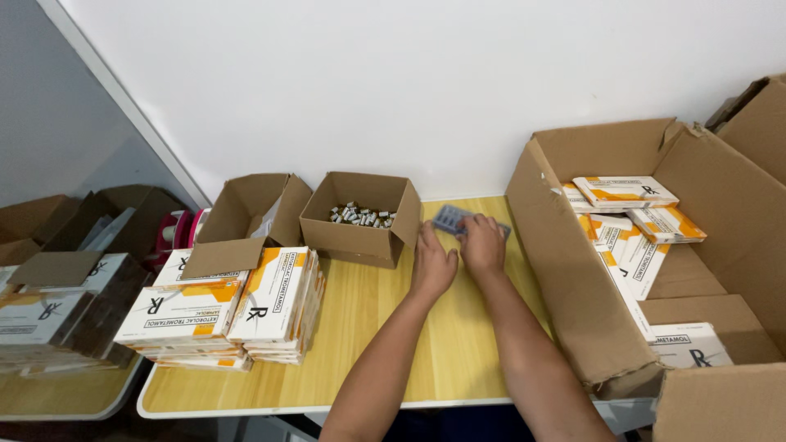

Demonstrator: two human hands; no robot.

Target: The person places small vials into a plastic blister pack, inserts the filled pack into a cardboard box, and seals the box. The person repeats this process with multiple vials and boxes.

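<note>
Blister trays (450, 218), grey and half hidden, are pressed flat on the far table (368, 327) by the right hand (481, 244); the left hand (431, 266) rests nearer, fingers loosely spread. Beyond, small vials (360, 216) are indistinct inside an open box (360, 217).

Flat white-and-orange cartons (221, 307) sit stacked at the table's left, behind them two small open brown boxes (360, 217), one holding little vials (361, 216), while more white-and-orange cartons (626, 192) lie loose inside the big open brown box (573, 270) at right.
</note>
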